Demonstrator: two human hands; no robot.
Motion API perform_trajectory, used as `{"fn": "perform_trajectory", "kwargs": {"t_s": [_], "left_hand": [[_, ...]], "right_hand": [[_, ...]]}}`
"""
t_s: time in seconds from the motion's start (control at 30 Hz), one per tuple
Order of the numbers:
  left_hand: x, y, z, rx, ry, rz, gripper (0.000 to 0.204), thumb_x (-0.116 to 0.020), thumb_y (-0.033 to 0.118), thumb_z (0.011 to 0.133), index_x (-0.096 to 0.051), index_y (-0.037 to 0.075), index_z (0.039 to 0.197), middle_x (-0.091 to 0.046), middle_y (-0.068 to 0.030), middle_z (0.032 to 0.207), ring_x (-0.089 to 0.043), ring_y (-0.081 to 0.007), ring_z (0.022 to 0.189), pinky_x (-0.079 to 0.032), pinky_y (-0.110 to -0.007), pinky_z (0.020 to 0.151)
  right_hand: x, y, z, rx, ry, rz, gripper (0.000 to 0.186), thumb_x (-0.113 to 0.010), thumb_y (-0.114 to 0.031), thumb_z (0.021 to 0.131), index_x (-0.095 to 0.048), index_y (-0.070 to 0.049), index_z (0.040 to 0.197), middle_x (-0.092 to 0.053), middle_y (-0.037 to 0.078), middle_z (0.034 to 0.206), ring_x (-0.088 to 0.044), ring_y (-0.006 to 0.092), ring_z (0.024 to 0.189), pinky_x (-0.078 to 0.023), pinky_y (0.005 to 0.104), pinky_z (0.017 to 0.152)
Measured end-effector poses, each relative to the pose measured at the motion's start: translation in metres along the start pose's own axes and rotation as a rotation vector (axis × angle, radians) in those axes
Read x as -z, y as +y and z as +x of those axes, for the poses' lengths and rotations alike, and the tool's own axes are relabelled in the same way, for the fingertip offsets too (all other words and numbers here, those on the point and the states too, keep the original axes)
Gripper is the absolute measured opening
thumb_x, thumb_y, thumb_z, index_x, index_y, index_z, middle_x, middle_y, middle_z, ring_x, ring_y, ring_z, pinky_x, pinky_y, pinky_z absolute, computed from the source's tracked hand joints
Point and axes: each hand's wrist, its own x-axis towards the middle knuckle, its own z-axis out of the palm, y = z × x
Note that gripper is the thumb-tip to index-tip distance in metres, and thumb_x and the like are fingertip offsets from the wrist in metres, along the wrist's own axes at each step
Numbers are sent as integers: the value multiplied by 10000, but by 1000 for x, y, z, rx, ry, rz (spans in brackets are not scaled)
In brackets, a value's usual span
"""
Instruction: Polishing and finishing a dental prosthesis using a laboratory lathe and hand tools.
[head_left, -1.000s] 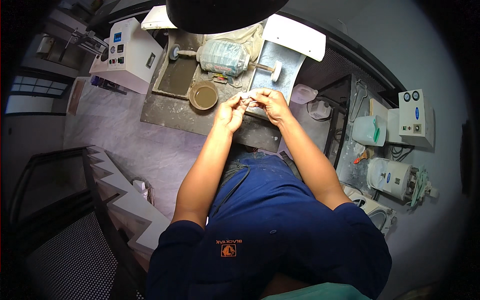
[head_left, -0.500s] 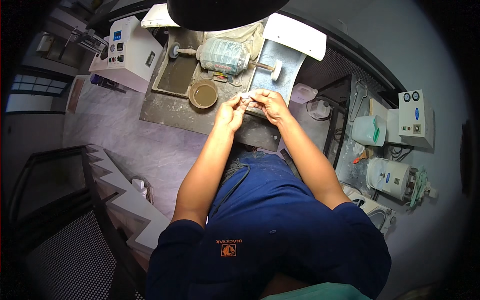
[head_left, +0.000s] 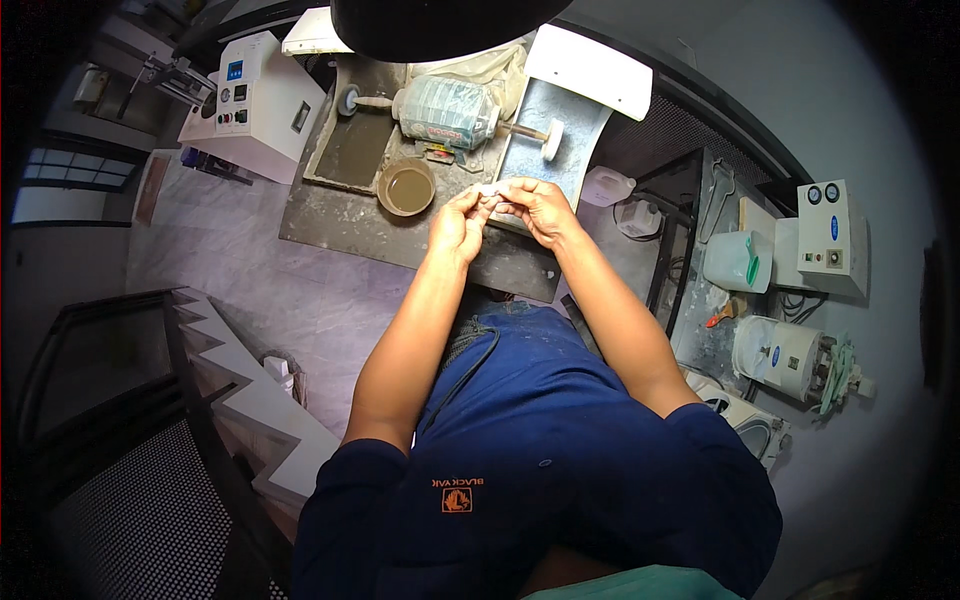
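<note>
Both my hands meet above the front of the bench (head_left: 330, 232), pinching a small pale object (head_left: 489, 192) whose shape is too small to make out. My left hand (head_left: 458, 222) holds it from the left with curled fingers; my right hand (head_left: 542, 210) grips it from the right between thumb and fingers. Behind my hands stands a plastic-wrapped bench motor (head_left: 447, 108) with a wheel on each shaft. A brown bowl of murky liquid (head_left: 407, 187) sits just left of my left hand, and a light metal tray (head_left: 540, 150) lies behind my right hand.
A white machine with controls (head_left: 262, 95) stands at the left. At the right are white jugs (head_left: 607, 185), a translucent container (head_left: 727, 258), a brush (head_left: 727, 313) and more white machines (head_left: 830, 230). A black rounded hood (head_left: 445, 25) hangs overhead. A stair (head_left: 240, 390) runs at the lower left.
My fingers shift very slightly around the small pale object. Otherwise my arms and the things on the bench stay in the same places.
</note>
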Motion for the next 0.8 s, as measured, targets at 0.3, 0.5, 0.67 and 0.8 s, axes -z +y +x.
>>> {"fn": "perform_trajectory", "kwargs": {"t_s": [0.3, 0.5, 0.67, 0.8], "left_hand": [[-2, 0, -1, 23, -36, -28, 223, -493, 9, 947, -550, -99, 1134, -616, -185, 1066, -639, -257, 946, -550, -326, 891], [-4, 0, 0, 38, -57, -55, 218, -490, 8, 947, -555, -101, 1125, -614, -187, 1069, -637, -258, 944, -547, -320, 892], [-4, -1, -1, 66, -27, -84, 208, -490, 18, 953, -563, -100, 1109, -614, -185, 1058, -636, -257, 933, -549, -321, 889], [-5, -2, 0, 64, -8, -58, 203, -486, 19, 956, -564, -99, 1102, -614, -183, 1051, -636, -256, 929, -551, -320, 886]], "right_hand": [[-2, -5, -2, 9, 7, -12, 151, -624, -53, 913, -658, 64, 1003, -705, 138, 933, -688, 200, 833, -563, 279, 763], [-2, -7, -4, 14, -6, -5, 155, -624, -59, 914, -656, 65, 1002, -703, 143, 938, -691, 208, 837, -571, 296, 772], [-1, -7, -5, 19, -9, -10, 157, -619, -57, 917, -653, 68, 1004, -702, 150, 942, -694, 214, 843, -574, 301, 775], [0, -8, -5, 2, 1, -9, 158, -612, -52, 920, -648, 75, 1005, -701, 152, 945, -694, 215, 840, -576, 305, 777]]}}
